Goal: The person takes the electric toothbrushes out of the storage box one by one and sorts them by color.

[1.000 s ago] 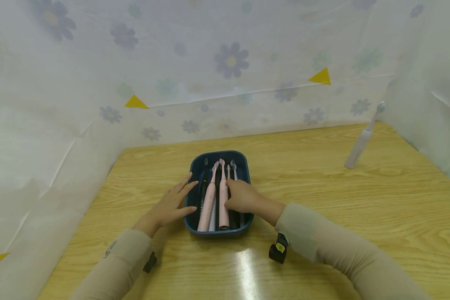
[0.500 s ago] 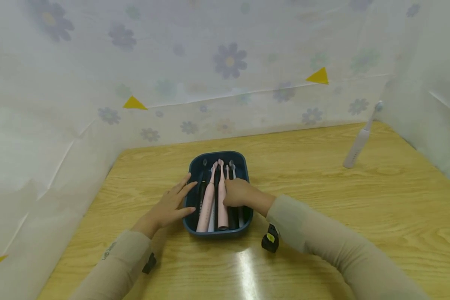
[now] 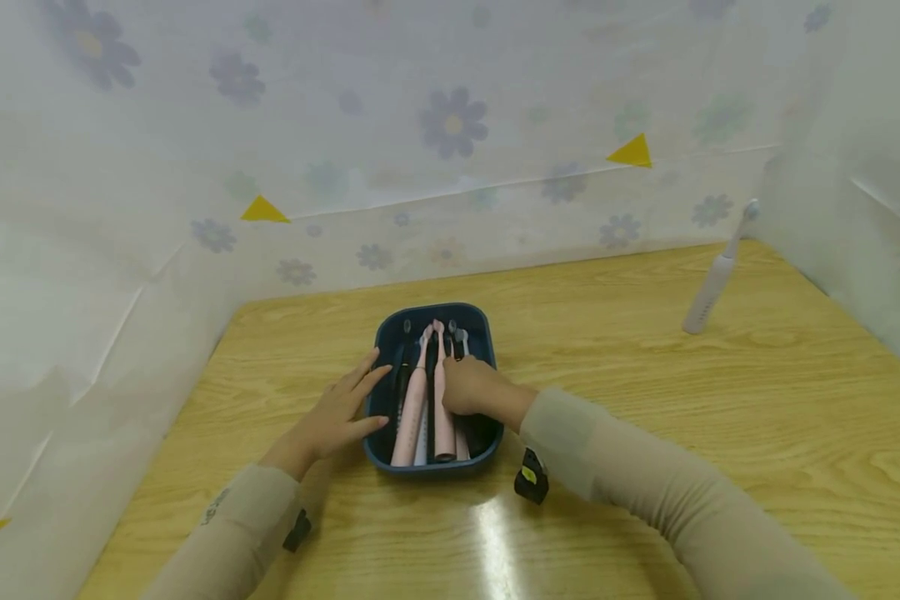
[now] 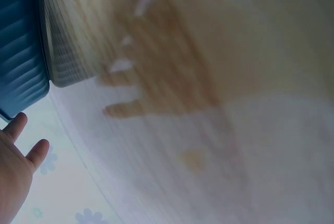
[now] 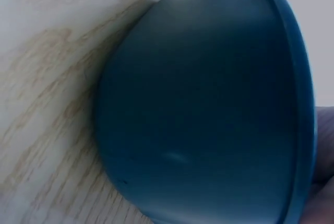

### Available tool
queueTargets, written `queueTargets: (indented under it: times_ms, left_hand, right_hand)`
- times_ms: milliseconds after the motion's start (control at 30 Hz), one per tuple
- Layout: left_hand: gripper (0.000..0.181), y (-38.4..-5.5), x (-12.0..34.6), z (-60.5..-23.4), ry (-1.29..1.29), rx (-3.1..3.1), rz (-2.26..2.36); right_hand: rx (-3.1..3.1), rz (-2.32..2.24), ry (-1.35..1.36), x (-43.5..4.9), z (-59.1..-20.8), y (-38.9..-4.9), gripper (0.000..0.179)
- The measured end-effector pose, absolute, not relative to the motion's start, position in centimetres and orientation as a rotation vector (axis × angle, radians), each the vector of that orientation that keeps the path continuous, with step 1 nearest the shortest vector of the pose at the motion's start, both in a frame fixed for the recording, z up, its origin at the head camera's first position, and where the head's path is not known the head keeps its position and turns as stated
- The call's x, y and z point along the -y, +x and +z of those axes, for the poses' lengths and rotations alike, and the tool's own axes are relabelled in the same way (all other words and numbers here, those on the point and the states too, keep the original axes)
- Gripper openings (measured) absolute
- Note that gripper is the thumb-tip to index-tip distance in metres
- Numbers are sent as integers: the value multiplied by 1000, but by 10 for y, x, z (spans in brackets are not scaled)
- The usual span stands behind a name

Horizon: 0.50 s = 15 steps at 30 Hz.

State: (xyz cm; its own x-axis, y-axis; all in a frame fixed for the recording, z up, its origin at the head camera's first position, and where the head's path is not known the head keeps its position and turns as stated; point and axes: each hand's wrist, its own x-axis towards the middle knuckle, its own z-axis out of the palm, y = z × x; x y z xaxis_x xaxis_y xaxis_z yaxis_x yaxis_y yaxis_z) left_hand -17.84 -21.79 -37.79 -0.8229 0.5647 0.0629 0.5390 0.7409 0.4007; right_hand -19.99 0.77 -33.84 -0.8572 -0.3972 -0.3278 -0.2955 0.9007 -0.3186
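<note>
A dark blue bin (image 3: 431, 472) holds several electric toothbrushes lying lengthwise, heads pointing away. Two pink electric toothbrushes (image 3: 412, 408) are plainest, and a black one (image 3: 405, 367) lies along the left wall. My left hand (image 3: 337, 417) has its fingers spread and straight at the bin's left rim; in the left wrist view, fingers (image 4: 36, 153) show near the bin's ribbed wall. Reaching over the right rim, my right hand (image 3: 480, 387) curls its fingers round another black electric toothbrush (image 3: 453, 329), whose grip is largely hidden. The bin's outer wall (image 5: 198, 104) fills the right wrist view.
A pale electric toothbrush (image 3: 708, 296) stands upright at the far right of the wood-grain table (image 3: 600, 333). Flower-print sheeting (image 3: 450, 208) closes off the back, with white sheeting (image 3: 67, 317) at the left side. Yellow triangles (image 3: 633, 152) mark the back sheet.
My right hand has shifted slightly left and deeper among the toothbrushes, and the black toothbrush's head has swung left. My left hand stays at the rim. The view has drifted slightly.
</note>
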Motion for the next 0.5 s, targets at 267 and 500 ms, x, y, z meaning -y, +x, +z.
queueTargets:
  times_ms: [267,500]
  left_hand:
    - [67,-178,218,-377,906,-2861,646]
    - [66,-178,217,-377,917,-2880,628]
  right_hand:
    - [-2731,-336,-501,-8,-339,-195,47]
    - [-2761,-415,-481,-9,-337,-192,53]
